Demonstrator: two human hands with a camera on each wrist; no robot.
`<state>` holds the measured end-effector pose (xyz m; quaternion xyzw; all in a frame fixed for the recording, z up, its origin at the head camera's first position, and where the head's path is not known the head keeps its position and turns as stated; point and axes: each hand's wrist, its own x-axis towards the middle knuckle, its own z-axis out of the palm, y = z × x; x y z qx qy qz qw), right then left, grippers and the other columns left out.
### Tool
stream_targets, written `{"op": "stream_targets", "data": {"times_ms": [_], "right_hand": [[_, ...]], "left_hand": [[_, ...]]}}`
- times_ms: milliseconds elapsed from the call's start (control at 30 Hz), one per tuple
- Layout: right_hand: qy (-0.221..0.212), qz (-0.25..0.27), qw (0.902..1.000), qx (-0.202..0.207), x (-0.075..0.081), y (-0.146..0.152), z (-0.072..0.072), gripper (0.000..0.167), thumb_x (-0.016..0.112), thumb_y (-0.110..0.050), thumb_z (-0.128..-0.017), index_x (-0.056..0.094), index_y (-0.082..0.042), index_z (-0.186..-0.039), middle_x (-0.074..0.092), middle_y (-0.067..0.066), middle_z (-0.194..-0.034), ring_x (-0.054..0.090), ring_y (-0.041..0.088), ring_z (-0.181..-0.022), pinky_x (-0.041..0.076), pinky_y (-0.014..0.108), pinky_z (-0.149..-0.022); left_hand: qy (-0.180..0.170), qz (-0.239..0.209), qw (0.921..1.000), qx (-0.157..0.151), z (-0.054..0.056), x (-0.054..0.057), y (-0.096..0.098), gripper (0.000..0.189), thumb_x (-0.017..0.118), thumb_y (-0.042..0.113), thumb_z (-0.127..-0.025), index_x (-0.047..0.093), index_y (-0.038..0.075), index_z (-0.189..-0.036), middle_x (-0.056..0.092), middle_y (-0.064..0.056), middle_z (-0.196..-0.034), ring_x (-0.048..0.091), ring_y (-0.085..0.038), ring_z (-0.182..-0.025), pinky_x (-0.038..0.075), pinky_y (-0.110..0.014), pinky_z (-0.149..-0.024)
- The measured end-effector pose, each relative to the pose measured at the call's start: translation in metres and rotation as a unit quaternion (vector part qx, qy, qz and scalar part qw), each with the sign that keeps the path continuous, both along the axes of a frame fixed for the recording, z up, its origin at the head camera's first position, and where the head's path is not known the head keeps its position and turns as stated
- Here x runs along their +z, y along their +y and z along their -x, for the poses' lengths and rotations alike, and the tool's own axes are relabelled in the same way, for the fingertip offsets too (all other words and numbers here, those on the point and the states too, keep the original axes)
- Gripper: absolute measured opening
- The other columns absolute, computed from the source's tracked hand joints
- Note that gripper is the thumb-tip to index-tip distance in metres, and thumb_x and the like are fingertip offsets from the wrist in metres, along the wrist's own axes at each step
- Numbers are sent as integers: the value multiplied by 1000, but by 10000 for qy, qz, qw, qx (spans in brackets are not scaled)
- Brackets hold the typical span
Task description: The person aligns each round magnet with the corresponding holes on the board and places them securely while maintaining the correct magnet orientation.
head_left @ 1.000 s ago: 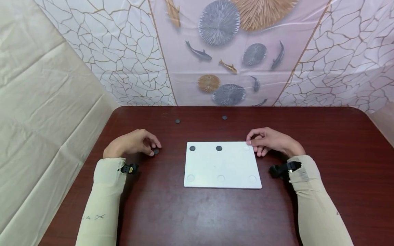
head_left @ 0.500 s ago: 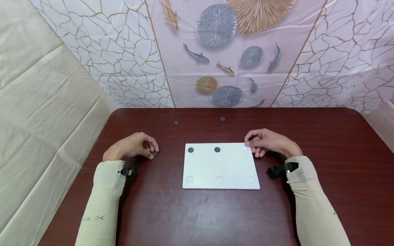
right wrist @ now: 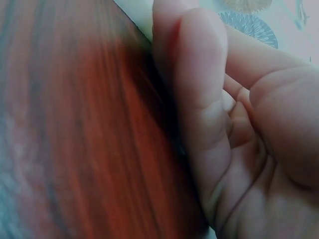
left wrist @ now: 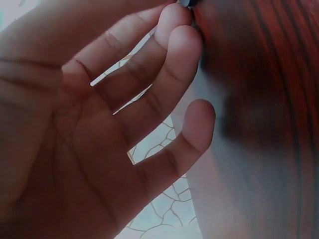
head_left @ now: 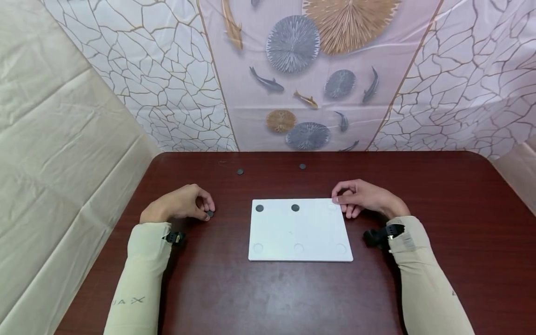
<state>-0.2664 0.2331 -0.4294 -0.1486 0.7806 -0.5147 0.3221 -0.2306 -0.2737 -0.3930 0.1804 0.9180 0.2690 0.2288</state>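
Note:
A white board with shallow round recesses lies on the table. Black discs sit in its far left recess and far middle recess. To the left of the board, my left hand pinches a small black disc between thumb and fingertips, low over the table. Only a bit of that disc shows at the top edge of the left wrist view. My right hand pinches the board's far right corner between thumb and forefinger, its other fingers curled beside the edge.
Two more black discs lie near the table's far edge, one on the left and one farther right. The dark red wooden table ends at a patterned cloth backdrop. A pale cloth hangs at the left.
The left thumb and fingertips have closed in on the disc beside them. My right hand stays at the board's corner. The head view has tilted slightly, shifting the whole scene down.

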Motion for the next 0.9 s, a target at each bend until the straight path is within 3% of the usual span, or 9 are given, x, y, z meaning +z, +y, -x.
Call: {"op": "stream_targets", "data": {"times_ms": [400,900], "right_hand": [[26,-129,9999,-29,-1,1,1,27,68,-15,-104,61,6,-120,64,7,-72,70,19,-64,60,29,-60],[-22,-24,10000,-59,0,0,0,26,67,-14,-104,60,6,-120,64,7,-72,70,18,-63,59,28,-59]], "left_hand": [[87,-84,9999,-118,3,-5,0,11,81,10,-87,76,11,-96,68,0,-85,62,-17,-80,54,-31,-75],[175,-230,9993,-250,0,2,8,12,79,7,-88,76,11,-99,69,-1,-89,63,-17,-83,55,-28,-76]]}}
